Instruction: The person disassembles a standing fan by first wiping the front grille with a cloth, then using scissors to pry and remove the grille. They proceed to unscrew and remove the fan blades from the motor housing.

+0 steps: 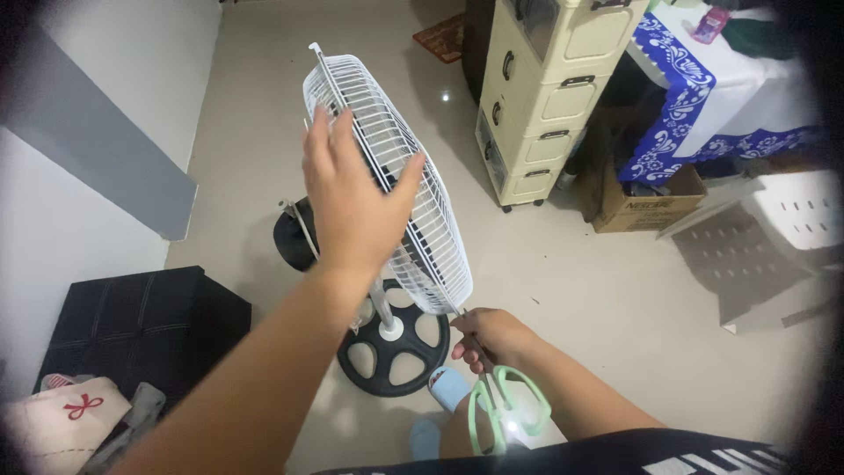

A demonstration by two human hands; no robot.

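Note:
A white standing fan with a wire grille (422, 220) stands on a round black base (396, 352) on the beige tiled floor. My left hand (356, 198) lies flat and open against the back of the grille, fingers spread. My right hand (494, 339) is below the grille's lower edge, closed on a pair of pale green-handled scissors (505, 409) whose tip points up at the grille's bottom rim. Light blue slippers (448, 387) show beneath my right hand.
A cream plastic drawer cabinet (549, 97) stands behind the fan. Right of it are a cardboard box (646, 207), a table with a blue-and-white cloth (703, 97) and a white plastic chair (782, 237). A black cushion (141, 321) and cloth items lie at the lower left.

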